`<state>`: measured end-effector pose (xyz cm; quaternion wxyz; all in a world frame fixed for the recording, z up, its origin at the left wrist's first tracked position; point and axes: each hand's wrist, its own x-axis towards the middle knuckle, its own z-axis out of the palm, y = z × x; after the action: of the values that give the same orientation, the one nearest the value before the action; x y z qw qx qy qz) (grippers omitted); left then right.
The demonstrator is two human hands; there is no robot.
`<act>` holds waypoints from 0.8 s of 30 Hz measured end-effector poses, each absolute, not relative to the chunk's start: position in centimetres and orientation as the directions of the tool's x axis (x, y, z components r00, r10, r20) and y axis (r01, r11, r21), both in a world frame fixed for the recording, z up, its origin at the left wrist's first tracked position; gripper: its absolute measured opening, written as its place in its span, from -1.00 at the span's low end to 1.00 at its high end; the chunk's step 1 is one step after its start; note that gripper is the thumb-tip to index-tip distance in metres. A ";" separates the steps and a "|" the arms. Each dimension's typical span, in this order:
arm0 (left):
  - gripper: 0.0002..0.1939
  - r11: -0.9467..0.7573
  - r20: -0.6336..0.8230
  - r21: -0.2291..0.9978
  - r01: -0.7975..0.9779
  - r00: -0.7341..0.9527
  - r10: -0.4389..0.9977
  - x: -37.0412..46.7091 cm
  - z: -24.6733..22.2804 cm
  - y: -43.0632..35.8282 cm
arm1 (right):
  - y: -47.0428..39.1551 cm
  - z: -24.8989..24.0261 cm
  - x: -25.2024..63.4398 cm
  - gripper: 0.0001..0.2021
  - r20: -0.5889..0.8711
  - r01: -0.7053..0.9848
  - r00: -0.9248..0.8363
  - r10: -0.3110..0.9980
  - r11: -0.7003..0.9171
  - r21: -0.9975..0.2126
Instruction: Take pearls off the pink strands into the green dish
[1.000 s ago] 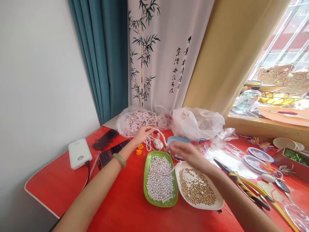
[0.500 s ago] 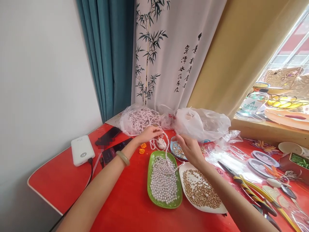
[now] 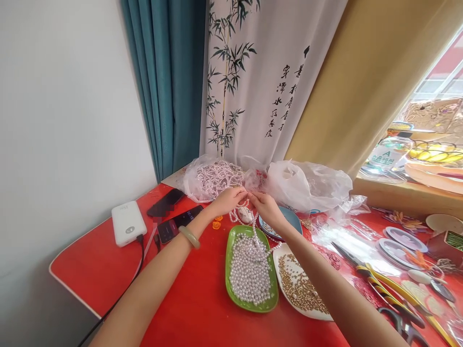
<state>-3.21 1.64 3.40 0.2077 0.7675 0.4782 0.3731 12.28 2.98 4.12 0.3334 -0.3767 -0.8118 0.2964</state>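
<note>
Just beyond the green tray (image 3: 228, 270): pearl strand (image 3: 255, 233) hangs below the joined fingertips, lower part reaching in among the tray's pearls.
Left hand (image 3: 230, 200): pinched together, looks to have the strand.
Right hand (image 3: 266, 209): fingertips pinched, meeting the left's; contents too small to tell.
Strung: one run of pearls; ends not visible, reads as mid-work.
Unstrung: loose pearls (image 3: 249, 279) over most of the tray, gold beads (image 3: 304, 291) on the white plate (image 3: 284, 248).
Pliers (image 3: 365, 270): on the surface (image 3: 195, 299), not in use.

Head-worn view, down across table (image 3: 197, 303)
</note>
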 end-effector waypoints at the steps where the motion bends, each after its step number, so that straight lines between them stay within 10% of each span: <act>1: -0.69 -0.451 0.375 0.671 0.588 0.256 0.891 -3.2 3.5 1.6 | 2.9 4.2 12.2 -0.68 0.315 0.415 -0.472 0.824 0.522 -0.745; 13: -0.79 -0.349 0.345 0.920 0.178 0.052 0.937 -3.7 3.0 2.7 | 1.7 2.0 12.5 -0.75 0.041 -0.194 -0.521 0.853 -0.071 -0.979; 24: -0.82 -0.266 0.213 0.939 -0.219 -0.239 0.947 -5.2 3.1 2.9 | 1.3 1.6 13.1 -0.84 -0.097 -0.182 -0.510 0.855 -0.217 -0.959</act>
<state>-5.24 2.88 3.13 0.4378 0.4347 0.4187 0.6664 13.11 1.29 1.56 0.3672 -0.3320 -0.5066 0.7059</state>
